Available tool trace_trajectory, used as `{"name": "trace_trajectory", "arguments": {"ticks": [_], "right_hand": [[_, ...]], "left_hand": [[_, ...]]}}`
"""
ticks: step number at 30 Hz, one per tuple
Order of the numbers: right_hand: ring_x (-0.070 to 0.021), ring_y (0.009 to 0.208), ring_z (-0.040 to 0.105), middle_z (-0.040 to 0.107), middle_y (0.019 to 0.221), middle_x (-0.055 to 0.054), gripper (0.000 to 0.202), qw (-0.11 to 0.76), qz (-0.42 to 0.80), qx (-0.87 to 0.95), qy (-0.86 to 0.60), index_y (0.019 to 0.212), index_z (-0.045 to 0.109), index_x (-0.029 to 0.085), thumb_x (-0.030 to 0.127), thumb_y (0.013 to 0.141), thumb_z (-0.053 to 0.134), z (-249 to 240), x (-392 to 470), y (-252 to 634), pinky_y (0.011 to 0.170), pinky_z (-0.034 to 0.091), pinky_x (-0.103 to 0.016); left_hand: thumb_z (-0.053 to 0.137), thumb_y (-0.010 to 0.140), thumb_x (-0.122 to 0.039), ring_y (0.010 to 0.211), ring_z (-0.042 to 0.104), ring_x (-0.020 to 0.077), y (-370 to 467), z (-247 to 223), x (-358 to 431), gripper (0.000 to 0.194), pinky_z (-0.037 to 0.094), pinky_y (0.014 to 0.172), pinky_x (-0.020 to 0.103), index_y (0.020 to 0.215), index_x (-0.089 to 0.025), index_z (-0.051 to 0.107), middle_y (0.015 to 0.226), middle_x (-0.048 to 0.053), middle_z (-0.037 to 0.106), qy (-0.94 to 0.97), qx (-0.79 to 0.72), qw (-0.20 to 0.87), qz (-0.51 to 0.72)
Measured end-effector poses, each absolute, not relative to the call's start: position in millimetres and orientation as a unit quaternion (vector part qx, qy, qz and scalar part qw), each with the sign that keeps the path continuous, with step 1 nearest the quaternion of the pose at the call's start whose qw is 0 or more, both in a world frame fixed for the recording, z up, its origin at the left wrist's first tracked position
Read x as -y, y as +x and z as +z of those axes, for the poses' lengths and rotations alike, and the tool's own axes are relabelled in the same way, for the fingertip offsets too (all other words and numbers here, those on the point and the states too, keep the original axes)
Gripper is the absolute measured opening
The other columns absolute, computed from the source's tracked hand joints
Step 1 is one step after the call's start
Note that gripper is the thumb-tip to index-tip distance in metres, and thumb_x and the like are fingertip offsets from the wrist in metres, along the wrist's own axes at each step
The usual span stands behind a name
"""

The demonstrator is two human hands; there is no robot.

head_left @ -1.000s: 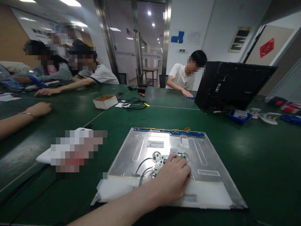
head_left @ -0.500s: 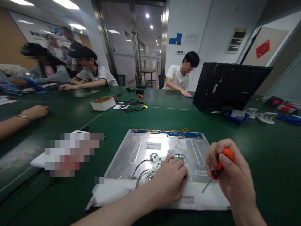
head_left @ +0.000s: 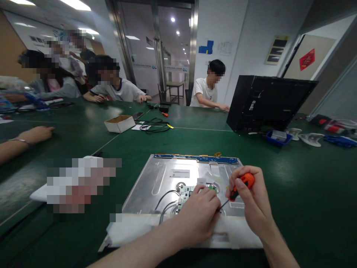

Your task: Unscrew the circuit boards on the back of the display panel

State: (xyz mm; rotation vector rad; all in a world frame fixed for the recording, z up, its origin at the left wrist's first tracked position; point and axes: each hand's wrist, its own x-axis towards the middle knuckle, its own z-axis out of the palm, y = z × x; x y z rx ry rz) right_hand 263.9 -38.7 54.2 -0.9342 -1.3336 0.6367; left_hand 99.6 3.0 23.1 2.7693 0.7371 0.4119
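Note:
My right hand (head_left: 255, 203) is closed around a screwdriver (head_left: 247, 180) with an orange and black handle. Its thin shaft slants down to the left, and the tip reaches the fingers of my left hand (head_left: 200, 210). That hand rests with bent fingers over a green circuit board (head_left: 183, 194), gripping it and covering much of it; what lies under the palm is hidden. Below the board lies a silver display panel (head_left: 145, 190) with a blue circuit strip (head_left: 195, 159) along its far edge. Dark cables (head_left: 163, 199) run from the board's left side.
A black monitor casing (head_left: 270, 104) stands at the back right, near a blue tray (head_left: 279, 138). An open cardboard box (head_left: 119, 124) and coiled black cable (head_left: 156, 124) lie farther back. Another person's arm (head_left: 25, 139) rests at left. Other people sit across the green table (head_left: 312, 186).
My right hand has moved left with the screwdriver, bringing its tip to the board area beside my left hand. The left hand stays on the board.

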Motion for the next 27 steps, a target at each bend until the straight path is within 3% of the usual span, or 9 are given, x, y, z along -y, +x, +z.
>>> {"name": "trace_trajectory", "arguments": {"ticks": [10,16,21,27], "right_hand": [[-0.0128,0.063,0.058,0.055,0.088,0.001,0.005,0.622,0.245,0.612,-0.421,0.106,0.05,0.027,0.029,0.102,0.048,53,40,265,0.056,0.054,-0.028],[-0.0174,0.079,0.061,0.059,0.092,-0.003,0.014,0.548,0.084,0.701,-0.448,0.109,0.06,0.026,0.031,0.096,0.06,64,40,269,0.067,0.054,-0.03],[-0.0197,0.087,0.068,0.069,0.102,-0.005,0.039,0.518,0.053,0.733,-0.438,0.133,0.056,0.028,0.024,0.094,0.062,71,45,278,0.075,0.059,-0.031],[-0.0209,0.099,0.07,0.071,0.112,-0.006,0.032,0.494,0.049,0.752,-0.434,0.125,0.059,0.028,0.019,0.094,0.059,75,47,282,0.079,0.061,-0.03]], "left_hand": [[0.057,0.089,-0.016,0.096,0.06,0.0238,99,24,-2,0.005,0.038,0.103,0.043,0.092,-0.019,0.059,0.099,0.006,0.066,0.95,-0.248,0.126,0.143],[0.056,0.088,-0.015,0.097,0.061,0.0247,100,22,-4,0.007,0.04,0.101,0.045,0.094,-0.019,0.058,0.102,0.007,0.067,0.949,-0.247,0.124,0.15],[0.056,0.089,-0.016,0.097,0.061,0.0246,100,21,-4,0.005,0.039,0.102,0.045,0.092,-0.019,0.057,0.101,0.007,0.066,0.949,-0.247,0.126,0.151],[0.056,0.09,-0.017,0.097,0.061,0.0244,100,22,-3,0.004,0.037,0.105,0.045,0.093,-0.019,0.057,0.1,0.007,0.066,0.949,-0.253,0.115,0.147]]}}
